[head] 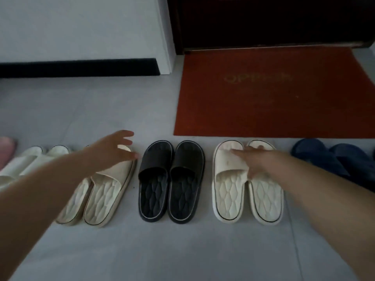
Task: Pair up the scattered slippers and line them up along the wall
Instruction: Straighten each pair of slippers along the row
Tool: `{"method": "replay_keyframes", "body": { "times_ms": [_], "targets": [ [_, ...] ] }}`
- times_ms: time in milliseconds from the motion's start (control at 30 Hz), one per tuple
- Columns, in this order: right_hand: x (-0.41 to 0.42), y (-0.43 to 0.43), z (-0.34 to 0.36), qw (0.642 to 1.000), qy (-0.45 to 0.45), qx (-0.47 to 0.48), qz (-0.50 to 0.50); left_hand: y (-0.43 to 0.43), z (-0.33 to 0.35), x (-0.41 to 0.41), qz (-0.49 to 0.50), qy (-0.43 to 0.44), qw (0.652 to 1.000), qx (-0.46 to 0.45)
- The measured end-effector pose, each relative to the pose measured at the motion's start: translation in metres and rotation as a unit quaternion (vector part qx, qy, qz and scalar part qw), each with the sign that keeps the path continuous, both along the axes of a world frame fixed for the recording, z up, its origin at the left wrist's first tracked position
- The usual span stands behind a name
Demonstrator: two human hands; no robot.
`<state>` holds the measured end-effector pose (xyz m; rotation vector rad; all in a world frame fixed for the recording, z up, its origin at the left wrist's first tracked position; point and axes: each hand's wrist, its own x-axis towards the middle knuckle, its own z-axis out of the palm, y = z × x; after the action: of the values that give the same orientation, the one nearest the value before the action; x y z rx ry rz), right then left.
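Head view. Pairs of slippers are found set side by side in a row on the floor [182, 250], toes toward the wall [81, 27], though well short of it. From left: a pink slipper [6, 149] at the frame edge, a pale pair [30, 157], a beige pair [105, 195], a black pair [154, 191], a white pair [229, 195] and a navy pair [316, 157]. A red doormat [274, 98] lies beyond the row.

The left hand [113, 151] is held with fingers spread over the toe end of the beige pair, which sits askew; contact cannot be confirmed. The right hand [257, 161] is laid flat, fingers straight, across the straps of the white pair; whether the thumb is hooked under a strap cannot be told.

The slippers are judged light, moulded, somewhat flexible and not fragile. The strap is judged the best hold for lifting; on this smooth floor they could be slid by pressing the strap or toe.
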<state>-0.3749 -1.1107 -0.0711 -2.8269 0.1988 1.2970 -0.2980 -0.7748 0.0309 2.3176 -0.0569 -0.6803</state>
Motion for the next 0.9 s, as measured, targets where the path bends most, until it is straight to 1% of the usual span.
{"method": "replay_keyframes", "body": {
  "times_ms": [100,167,233,367,433,500,567,600,667,733,800,900],
  "targets": [
    [-0.019,-0.008,-0.007,0.997,-0.055,0.047,0.002,-0.020,0.038,-0.011,-0.055,-0.003,0.997,0.045],
    [-0.023,-0.014,-0.010,0.995,-0.061,0.077,-0.007,-0.031,0.054,-0.016,-0.103,0.014,0.992,0.071],
    [-0.023,-0.018,-0.011,0.994,-0.062,0.089,-0.013,-0.034,0.057,-0.014,-0.119,0.040,0.990,0.069],
    [-0.026,-0.014,-0.016,0.997,-0.066,0.048,0.012,0.011,0.035,0.004,-0.119,0.042,0.990,0.061],
    [-0.028,-0.007,-0.011,0.999,-0.052,0.010,0.009,0.053,0.022,0.019,-0.128,0.040,0.987,0.088],
    [-0.024,0.012,0.003,0.999,-0.020,-0.036,0.000,0.102,0.011,0.037,-0.157,0.033,0.976,0.144],
    [-0.013,0.056,0.026,0.998,-0.025,-0.054,0.034,0.149,0.005,0.057,-0.190,0.031,0.959,0.208],
    [-0.005,0.087,0.039,0.997,-0.041,-0.040,0.060,0.169,0.002,0.068,-0.202,0.032,0.952,0.227],
    [0.013,0.162,0.057,0.992,-0.069,0.035,0.104,0.202,-0.005,0.088,-0.229,0.022,0.941,0.248],
    [0.031,0.243,0.061,0.984,-0.058,0.128,0.112,0.227,-0.016,0.103,-0.263,0.000,0.929,0.259],
    [0.051,0.314,0.044,0.982,-0.039,0.172,0.061,0.246,-0.033,0.116,-0.286,-0.029,0.921,0.261],
    [0.077,0.383,0.007,0.980,-0.057,0.169,-0.085,0.259,-0.066,0.124,-0.323,-0.030,0.911,0.253]
  ]
}}
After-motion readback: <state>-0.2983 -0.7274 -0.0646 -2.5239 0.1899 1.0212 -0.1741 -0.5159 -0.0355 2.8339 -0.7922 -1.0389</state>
